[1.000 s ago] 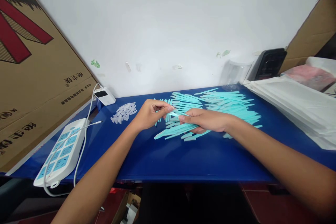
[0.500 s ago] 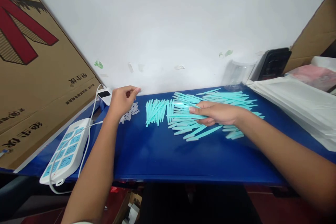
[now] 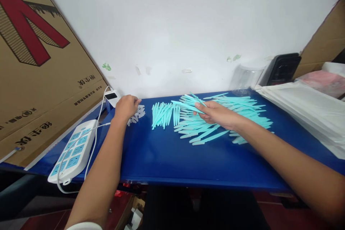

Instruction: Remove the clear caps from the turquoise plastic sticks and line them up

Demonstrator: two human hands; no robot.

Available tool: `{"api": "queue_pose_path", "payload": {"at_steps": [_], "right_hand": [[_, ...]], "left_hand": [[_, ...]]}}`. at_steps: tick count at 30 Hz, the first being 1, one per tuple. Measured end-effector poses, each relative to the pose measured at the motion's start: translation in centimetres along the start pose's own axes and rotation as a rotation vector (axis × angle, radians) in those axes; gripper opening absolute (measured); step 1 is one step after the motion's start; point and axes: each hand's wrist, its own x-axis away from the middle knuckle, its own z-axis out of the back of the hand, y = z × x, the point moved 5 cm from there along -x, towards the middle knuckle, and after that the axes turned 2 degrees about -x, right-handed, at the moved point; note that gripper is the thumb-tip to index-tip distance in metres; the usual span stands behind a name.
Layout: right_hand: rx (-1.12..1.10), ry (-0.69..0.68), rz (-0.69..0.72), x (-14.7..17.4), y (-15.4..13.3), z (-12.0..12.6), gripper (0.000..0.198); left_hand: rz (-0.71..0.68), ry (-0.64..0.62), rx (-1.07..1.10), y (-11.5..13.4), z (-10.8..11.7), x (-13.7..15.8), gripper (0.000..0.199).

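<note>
My right hand [image 3: 212, 113] is closed on a few turquoise eyebrow razors [image 3: 186, 105], gripped between thumb and fingers just above a large spread pile of the same razors [image 3: 205, 131]. My left hand [image 3: 126, 107] has its fingers drawn together over a small heap of greyish see-through blade caps [image 3: 138, 114]; whether it pinches one I cannot make out. Between the two hands, a smaller bunch of turquoise razors [image 3: 161, 115] lies roughly side by side on the blue table [image 3: 161, 161].
At the left stand a white power strip [image 3: 72, 152] with a cable, a small white device [image 3: 112, 97] and a large cardboard box [image 3: 54, 86]. A clear plastic container [image 3: 246, 79], a black tray [image 3: 285, 67] and white plastic bags [image 3: 304, 111] sit at the right. A white wall [image 3: 172, 25] closes off the back.
The razors in my right hand have fanned out at different angles, and one now sticks up. My left hand has turned palm down and lowered toward the caps. The view has shifted slightly.
</note>
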Motion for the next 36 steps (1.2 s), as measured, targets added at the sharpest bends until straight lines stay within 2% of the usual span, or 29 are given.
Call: {"api": "queue_pose_path", "payload": {"at_steps": [3, 5, 7, 9, 11, 13, 16, 19, 23, 25, 27, 30, 32, 34, 36], "right_hand": [[0.001, 0.068, 0.023, -0.2, 0.1, 0.3, 0.058], [-0.003, 0.135, 0.042, -0.2, -0.1, 0.4, 0.059], [-0.029, 0.207, 0.081, -0.2, -0.4, 0.3, 0.06], [-0.075, 0.251, 0.138, -0.2, -0.7, -0.3, 0.06], [-0.11, 0.235, 0.204, -0.1, -0.8, -1.5, 0.059], [-0.114, 0.177, 0.266, 0.1, -0.9, -3.2, 0.056], [-0.053, 0.066, 0.317, 0.4, -0.8, -5.6, 0.056], [0.03, -0.018, 0.323, 0.9, -0.8, -7.1, 0.06], [0.011, -0.067, 0.194, 1.6, -0.5, -7.4, 0.054], [0.007, -0.09, 0.133, 1.9, -0.5, -7.5, 0.05], [0.035, -0.13, 0.135, 2.1, -0.5, -7.6, 0.049], [0.132, -0.171, 0.232, 2.2, -0.9, -7.7, 0.046], [0.238, -0.151, 0.343, 2.1, -1.4, -7.4, 0.04], [0.342, -0.068, 0.445, 2.0, -1.9, -6.6, 0.038], [0.429, 0.073, 0.506, 1.7, -2.2, -5.2, 0.037]], "left_hand": [[-0.018, 0.067, 0.009, 0.6, 0.3, -0.1, 0.032], [-0.051, 0.135, 0.102, 2.0, 0.7, 0.1, 0.031], [-0.144, 0.228, 0.337, 4.9, 1.4, 1.3, 0.038], [-0.286, 0.231, 0.7, 9.0, 1.9, 3.3, 0.046], [-0.423, 0.109, 1.064, 13.7, 1.9, 5.7, 0.052], [-0.457, -0.054, 1.384, 17.3, 1.7, 7.8, 0.06], [-0.306, -0.182, 1.647, 19.5, 1.0, 9.2, 0.067], [-0.205, -0.374, 1.768, 19.9, 0.3, 9.5, 0.07], [-0.222, -0.622, 1.827, 20.1, 0.5, 10.0, 0.071], [-0.246, -0.677, 1.822, 20.1, 0.8, 10.3, 0.07], [-0.266, -0.687, 1.792, 20.0, 0.9, 10.3, 0.069], [-0.293, -0.597, 1.729, 19.3, 1.2, 9.7, 0.061], [-0.306, -0.452, 1.722, 18.3, 1.7, 8.8, 0.056], [-0.303, -0.26, 1.716, 16.9, 2.6, 7.7, 0.053], [-0.255, -0.08, 1.694, 15.0, 3.3, 6.6, 0.053]]}}
